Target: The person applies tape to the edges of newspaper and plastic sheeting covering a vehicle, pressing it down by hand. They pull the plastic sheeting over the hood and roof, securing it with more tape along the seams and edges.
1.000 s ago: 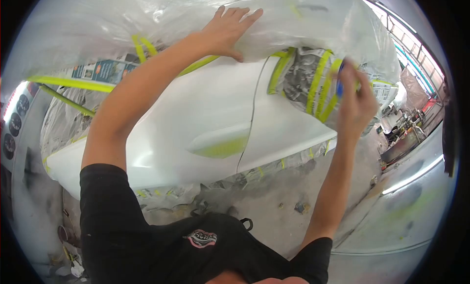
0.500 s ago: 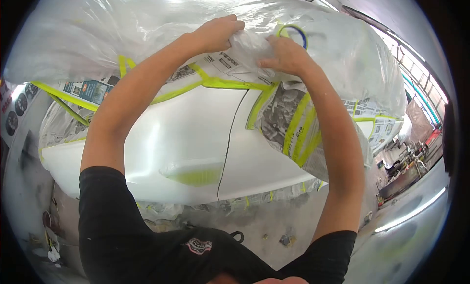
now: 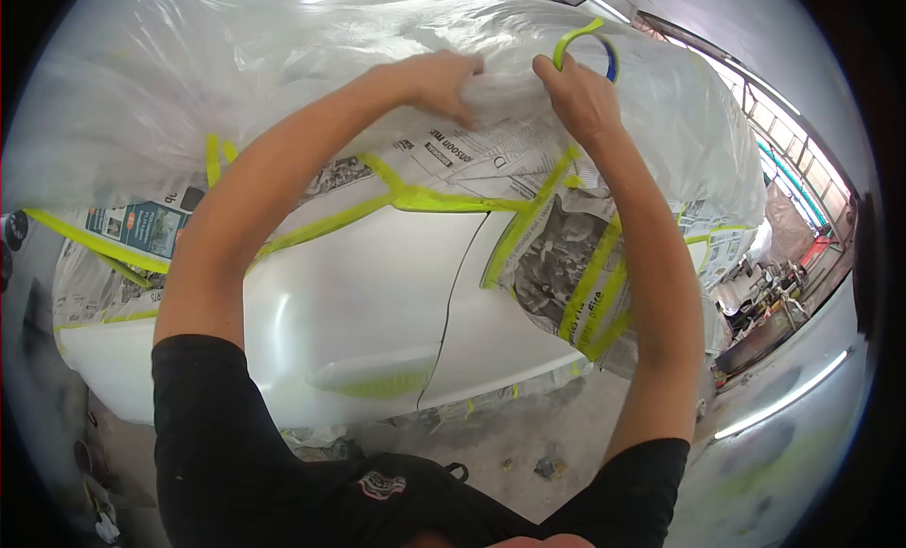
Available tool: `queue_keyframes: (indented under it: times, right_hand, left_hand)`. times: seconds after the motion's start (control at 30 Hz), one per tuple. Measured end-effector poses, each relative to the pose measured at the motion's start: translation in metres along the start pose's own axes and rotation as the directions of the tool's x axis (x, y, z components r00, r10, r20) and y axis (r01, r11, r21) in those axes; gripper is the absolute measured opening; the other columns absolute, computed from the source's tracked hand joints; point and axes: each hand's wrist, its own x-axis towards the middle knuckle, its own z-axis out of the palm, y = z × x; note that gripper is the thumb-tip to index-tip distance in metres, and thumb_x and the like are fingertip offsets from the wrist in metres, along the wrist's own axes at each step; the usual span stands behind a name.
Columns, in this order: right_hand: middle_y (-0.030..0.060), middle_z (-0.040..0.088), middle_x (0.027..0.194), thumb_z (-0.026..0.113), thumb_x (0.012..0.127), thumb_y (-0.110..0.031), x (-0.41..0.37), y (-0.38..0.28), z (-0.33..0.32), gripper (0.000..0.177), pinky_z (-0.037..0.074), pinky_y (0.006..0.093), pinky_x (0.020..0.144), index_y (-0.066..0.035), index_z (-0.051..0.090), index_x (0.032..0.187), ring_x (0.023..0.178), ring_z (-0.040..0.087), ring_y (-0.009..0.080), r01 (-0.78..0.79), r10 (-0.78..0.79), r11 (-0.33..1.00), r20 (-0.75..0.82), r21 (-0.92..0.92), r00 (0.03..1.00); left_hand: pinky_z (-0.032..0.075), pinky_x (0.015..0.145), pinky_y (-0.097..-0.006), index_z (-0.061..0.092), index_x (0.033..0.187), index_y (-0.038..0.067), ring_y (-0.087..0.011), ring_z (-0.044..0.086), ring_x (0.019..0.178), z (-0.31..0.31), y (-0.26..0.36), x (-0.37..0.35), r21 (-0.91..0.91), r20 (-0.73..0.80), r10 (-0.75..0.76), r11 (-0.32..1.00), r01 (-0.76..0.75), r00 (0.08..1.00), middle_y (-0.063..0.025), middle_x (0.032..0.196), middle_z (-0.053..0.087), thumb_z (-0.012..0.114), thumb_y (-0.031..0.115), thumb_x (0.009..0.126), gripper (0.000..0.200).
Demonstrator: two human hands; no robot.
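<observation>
My left hand [image 3: 442, 84] is at the clear plastic sheet [image 3: 264, 57], thumb and fingers apart, slightly blurred, with no fold of sheet visibly pinched. My right hand [image 3: 580, 97] is closed around a roll of yellow-green masking tape [image 3: 612, 59]; a loose tape end curls up above the knuckles. Below both hands, newspaper [image 3: 472, 161] covers the car under the plastic's lower edge. Strips of the same tape run along the paper's border. Under them lies the bare white body panel [image 3: 359, 274], with a dark seam down it.
A newspaper-wrapped part [image 3: 557, 260] banded with tape juts out at the right of the panel. Tools and metal parts [image 3: 779, 298] pile up on the far right, near a barred window. Scraps [image 3: 549, 466] lie on the grey floor [image 3: 519, 444].
My left hand has let go of the gathered plastic, and its fingers have spread. My right hand has moved up and right with the tape roll. The plastic's edge now lies flatter over the newspaper.
</observation>
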Motion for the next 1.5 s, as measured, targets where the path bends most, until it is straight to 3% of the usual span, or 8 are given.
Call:
queue_keyframes:
  times: [0.1, 0.23, 0.33, 0.53, 0.63, 0.97, 1.27, 1.5]
  right_hand:
    - [0.0154, 0.066, 0.096, 0.073, 0.081, -0.032, 0.009, -0.001, -0.015, 0.035, 0.053, 0.0386, 0.064, -0.008, 0.062, 0.104, 0.076, 0.066, 0.0292, -0.116, 0.03, 0.943, 0.267, 0.312, 0.963]
    - [0.0232, 0.069, 0.094, 0.082, 0.068, -0.055, 0.03, -0.009, -0.029, 0.072, 0.052, 0.0407, 0.076, 0.002, 0.069, 0.109, 0.082, 0.067, 0.0354, -0.405, 0.282, 0.619, 0.291, 0.673, 0.914]
    - [0.0238, 0.066, 0.105, 0.079, 0.077, -0.048, 0.024, -0.037, 0.009, 0.074, 0.055, 0.0429, 0.081, -0.004, 0.059, 0.132, 0.093, 0.068, 0.0374, -0.191, 0.112, 0.927, 0.247, 0.323, 0.963]
    - [0.0239, 0.061, 0.106, 0.057, 0.089, -0.009, 0.032, -0.054, 0.044, 0.018, 0.055, 0.0495, 0.069, -0.005, 0.054, 0.107, 0.082, 0.069, 0.0407, -0.149, 0.131, 0.986, 0.196, 0.079, 0.972]
    - [0.0241, 0.061, 0.104, 0.053, 0.088, -0.004, 0.033, -0.054, 0.046, 0.018, 0.055, 0.0503, 0.066, -0.005, 0.052, 0.106, 0.079, 0.069, 0.0403, -0.114, 0.107, 0.989, 0.075, 0.098, 0.991]
    - [0.0274, 0.061, 0.109, 0.057, 0.084, 0.0, 0.047, -0.065, 0.066, 0.023, 0.053, 0.0536, 0.078, -0.004, 0.052, 0.107, 0.091, 0.066, 0.0456, -0.139, 0.093, 0.959, 0.191, 0.247, 0.977]
    - [0.0257, 0.063, 0.11, 0.054, 0.091, -0.004, 0.053, -0.068, 0.077, 0.015, 0.058, 0.0492, 0.077, 0.0, 0.056, 0.105, 0.095, 0.069, 0.0419, -0.195, 0.164, 0.968, 0.191, 0.158, 0.968]
    - [0.0249, 0.063, 0.111, 0.054, 0.091, -0.004, 0.063, -0.068, 0.083, 0.017, 0.058, 0.0485, 0.078, -0.001, 0.058, 0.107, 0.096, 0.069, 0.0416, -0.188, 0.151, 0.97, 0.222, 0.157, 0.963]
  left_hand:
    - [0.055, 0.084, -0.046, 0.055, 0.12, 0.003, -0.0383, 0.067, 0.101, 0.038, -0.02, 0.006, 0.286, -0.146, 0.051, 0.958, -0.007, 0.988, -0.0192, 0.105, 0.068, 0.075, 0.017, 0.08, 0.047]
    - [0.05, 0.078, -0.0482, 0.053, 0.102, 0.006, -0.0387, 0.063, 0.097, 0.061, -0.04, -0.001, -0.006, -0.641, -0.029, 0.999, 0.033, 0.767, -0.0163, 0.103, 0.063, 0.068, 0.001, 0.076, 0.03]
    - [0.05, 0.078, -0.047, 0.053, 0.103, 0.006, -0.0376, 0.062, 0.096, 0.077, -0.049, 0.0, -0.032, -0.773, -0.021, 0.999, -0.006, 0.634, -0.0148, 0.103, 0.061, 0.071, 0.004, 0.075, 0.033]
    - [0.048, 0.079, -0.0411, 0.056, 0.094, 0.004, -0.0321, 0.057, 0.089, 0.043, -0.063, -0.032, -0.081, -0.609, 0.113, 0.976, -0.203, 0.785, -0.0171, 0.096, 0.057, 0.073, 0.039, 0.086, 0.039]
    - [0.047, 0.08, -0.0399, 0.057, 0.09, 0.002, -0.0317, 0.056, 0.087, 0.033, -0.092, -0.05, -0.007, -0.354, -0.005, 1.0, 0.003, 0.935, -0.0198, 0.091, 0.057, 0.062, 0.052, 0.093, 0.051]
    - [0.048, 0.09, -0.0525, 0.052, 0.114, 0.0, -0.0484, 0.061, 0.102, 0.104, -0.094, -0.111, 0.088, -0.218, -0.439, 0.881, 0.465, 0.872, -0.0281, 0.109, 0.063, 0.042, 0.05, 0.104, 0.052]
    - [0.049, 0.077, -0.0436, 0.048, 0.118, 0.007, -0.0336, 0.06, 0.084, 0.063, -0.125, -0.112, 0.094, -0.257, -0.02, 0.995, 0.046, 0.966, -0.0185, 0.096, 0.06, 0.055, 0.047, 0.099, 0.044]
    - [0.045, 0.069, -0.0418, 0.051, 0.109, 0.008, -0.0317, 0.057, 0.075, 0.039, -0.114, -0.133, -0.071, 0.079, -0.208, 0.974, 0.214, 0.975, -0.0151, 0.08, 0.058, 0.063, 0.04, 0.094, 0.038]
